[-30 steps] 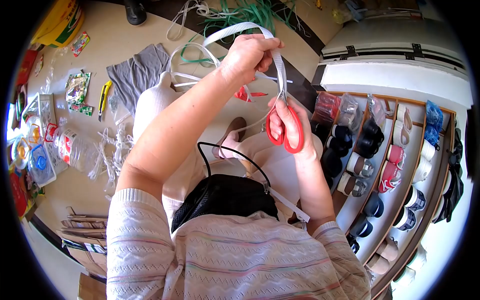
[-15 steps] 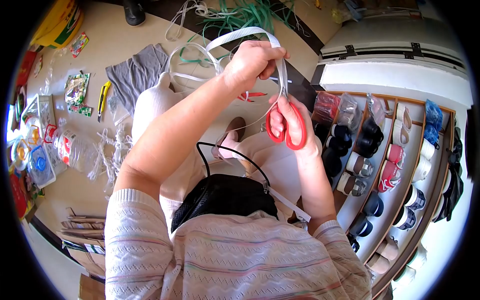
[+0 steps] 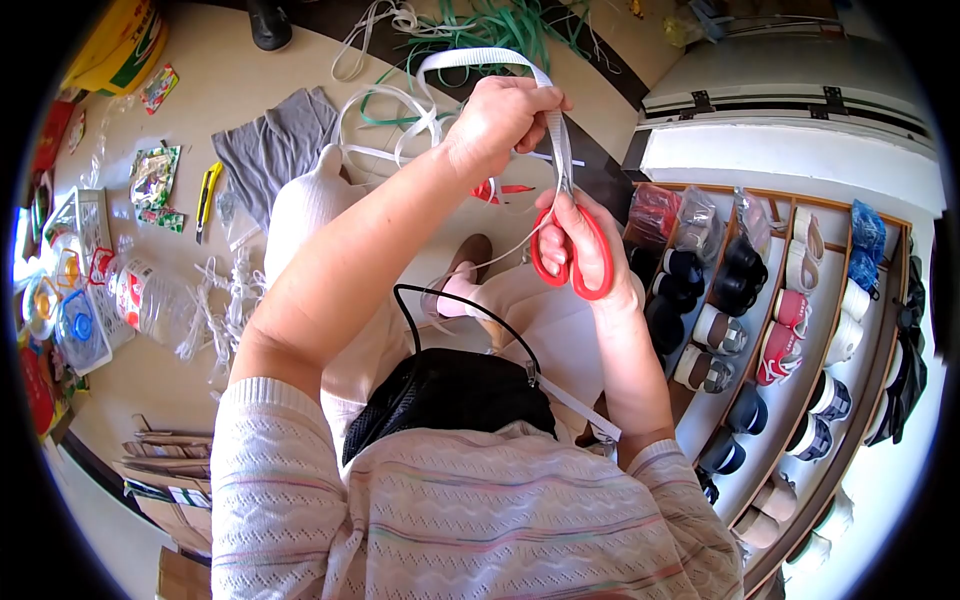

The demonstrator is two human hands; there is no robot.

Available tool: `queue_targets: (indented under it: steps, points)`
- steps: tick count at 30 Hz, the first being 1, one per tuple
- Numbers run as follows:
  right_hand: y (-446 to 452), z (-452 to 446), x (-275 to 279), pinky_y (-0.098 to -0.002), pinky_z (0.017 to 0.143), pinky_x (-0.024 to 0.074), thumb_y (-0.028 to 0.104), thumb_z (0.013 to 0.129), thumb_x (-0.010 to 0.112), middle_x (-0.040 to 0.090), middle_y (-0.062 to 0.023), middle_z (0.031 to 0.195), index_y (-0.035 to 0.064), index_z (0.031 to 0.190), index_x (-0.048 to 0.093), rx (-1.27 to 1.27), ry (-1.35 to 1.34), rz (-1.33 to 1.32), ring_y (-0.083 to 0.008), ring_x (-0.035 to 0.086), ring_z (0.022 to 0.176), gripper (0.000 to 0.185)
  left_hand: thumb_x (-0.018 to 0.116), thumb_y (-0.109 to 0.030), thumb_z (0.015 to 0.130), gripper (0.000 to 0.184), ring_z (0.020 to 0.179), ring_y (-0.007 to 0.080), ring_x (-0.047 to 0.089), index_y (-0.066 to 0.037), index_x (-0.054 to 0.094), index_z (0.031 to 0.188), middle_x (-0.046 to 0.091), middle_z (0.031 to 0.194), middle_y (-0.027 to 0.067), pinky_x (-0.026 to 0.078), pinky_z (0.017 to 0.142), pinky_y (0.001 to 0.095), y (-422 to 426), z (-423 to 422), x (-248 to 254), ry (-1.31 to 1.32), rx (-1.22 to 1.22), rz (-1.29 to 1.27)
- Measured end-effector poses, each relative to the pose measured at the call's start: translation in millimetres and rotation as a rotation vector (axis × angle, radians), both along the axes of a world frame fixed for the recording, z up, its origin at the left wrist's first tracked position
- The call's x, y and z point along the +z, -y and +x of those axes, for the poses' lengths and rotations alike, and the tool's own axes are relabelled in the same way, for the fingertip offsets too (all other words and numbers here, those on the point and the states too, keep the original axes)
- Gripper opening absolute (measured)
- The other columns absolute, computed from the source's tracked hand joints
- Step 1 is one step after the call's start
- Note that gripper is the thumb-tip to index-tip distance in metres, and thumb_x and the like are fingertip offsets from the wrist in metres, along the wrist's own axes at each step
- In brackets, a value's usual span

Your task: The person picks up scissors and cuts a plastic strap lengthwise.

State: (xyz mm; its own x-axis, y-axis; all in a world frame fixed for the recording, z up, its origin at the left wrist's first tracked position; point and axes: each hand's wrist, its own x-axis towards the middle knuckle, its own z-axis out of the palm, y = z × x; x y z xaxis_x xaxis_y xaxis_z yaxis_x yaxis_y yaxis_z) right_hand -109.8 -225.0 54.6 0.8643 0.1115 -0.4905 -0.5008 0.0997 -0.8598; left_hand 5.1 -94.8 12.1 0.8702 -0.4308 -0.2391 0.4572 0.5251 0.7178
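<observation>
I noted the left hand (image 3: 497, 122) beyond the lap, fingers pinching the white strap (image 3: 470, 57); the right hand (image 3: 577, 222) gripped the red-handled scissors (image 3: 607, 262), blades along the strap (contact unverifiable). I judged slack or twist risked a crooked cut.

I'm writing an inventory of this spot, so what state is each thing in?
Left hand: closed on the white strap.
Right hand: closed on the scissors.
Scissors: upright, blades at the strap; opening unclear.
White strap: looped, uncoiled.
Green strapping: tangled on the floor.
Utility knife: lying down; blade position unclear.
Gray cloth: spread, rumpled.
Cardboard: flattened, stacked.
</observation>
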Motion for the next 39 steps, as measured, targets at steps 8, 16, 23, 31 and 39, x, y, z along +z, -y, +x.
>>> queue_targets:
  steps: [8, 16, 23, 31, 39]
  points:
    - [-1, -8, -2, -0.0188, 0.040, 0.0284, 0.034, 0.089, 0.058, 0.040, 0.0044, 0.055, 0.0044, 0.091, 0.052, 0.007, -0.035, -0.034, -0.0038, 0.036, 0.044, 0.030, 0.057, -0.017, 0.085, 0.020, 0.041, 0.0087, 0.033, 0.002, 0.065, 0.084, 0.045, 0.053, 0.0000, 0.023, 0.041, 0.0247, -2, 4, 2, -0.119, 0.006, -0.031]
    - [1, -4, 0, -0.0188, 0.041, 0.0289, 0.035, 0.090, 0.056, 0.041, 0.0027, 0.058, 0.0034, 0.093, 0.052, 0.017, 0.029, 0.016, -0.0044, 0.037, 0.045, 0.031, 0.056, -0.013, 0.086, 0.019, 0.043, 0.0088, 0.034, 0.003, 0.064, 0.085, 0.049, 0.056, 0.0016, 0.026, 0.042, 0.0243, -2, -1, 2, -0.017, -0.006, -0.010]
    - [5, -6, -1, -0.0201, 0.042, 0.0309, 0.036, 0.090, 0.056, 0.040, 0.0025, 0.057, 0.0017, 0.095, 0.052, 0.035, -0.038, 0.002, -0.0057, 0.039, 0.046, 0.035, 0.056, -0.015, 0.086, 0.020, 0.043, 0.0078, 0.033, 0.003, 0.064, 0.086, 0.047, 0.055, 0.0001, 0.026, 0.042, 0.0237, -2, -1, 2, 0.033, -0.014, 0.012]
    - [3, -1, -3, -0.0207, 0.042, 0.0323, 0.036, 0.090, 0.056, 0.042, 0.0020, 0.058, 0.0017, 0.097, 0.052, -0.016, 0.029, 0.060, -0.0061, 0.039, 0.046, 0.035, 0.058, -0.017, 0.083, 0.020, 0.041, 0.0083, 0.032, 0.002, 0.064, 0.085, 0.042, 0.051, 0.0002, 0.026, 0.042, 0.0247, 1, -6, 4, -0.002, -0.067, -0.025]
    - [5, -2, -3, -0.0207, 0.043, 0.0323, 0.035, 0.091, 0.055, 0.042, 0.0016, 0.059, 0.0017, 0.096, 0.052, 0.023, 0.010, 0.037, -0.0065, 0.040, 0.047, 0.034, 0.054, -0.019, 0.084, 0.024, 0.043, 0.0105, 0.036, 0.004, 0.063, 0.082, 0.048, 0.058, 0.0030, 0.026, 0.042, 0.0255, -2, 7, 1, -0.224, -0.011, -0.069]
